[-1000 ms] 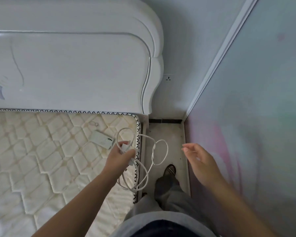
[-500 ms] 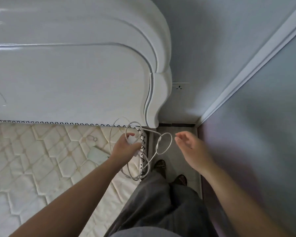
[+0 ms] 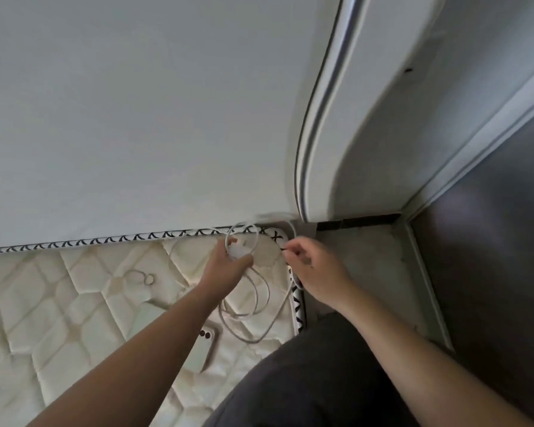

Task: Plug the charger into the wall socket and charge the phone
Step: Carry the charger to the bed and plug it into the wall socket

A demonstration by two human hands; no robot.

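Note:
My left hand [image 3: 225,268] grips the white charger block [image 3: 238,250] over the mattress corner. Its white cable [image 3: 253,309] hangs from it in loose loops. My right hand [image 3: 313,272] pinches a strand of that cable close to the mattress's right edge. The pale phone [image 3: 202,349] lies face down on the mattress, partly under my left forearm. Of the wall socket [image 3: 409,69], only a small dark slot shows on the wall behind the headboard's right edge.
The white headboard [image 3: 136,112] fills the upper view, with its curved side post [image 3: 324,118] to the right. The quilted mattress [image 3: 59,303] sits lower left. A narrow strip of floor [image 3: 361,272] runs between the bed and the dark right wall [image 3: 500,272]. My dark-trousered leg [image 3: 315,380] is below.
I have leaned closer to the headboard. My right hand moved left and took hold of the cable. The socket slid up and right in view, mostly hidden by the headboard post.

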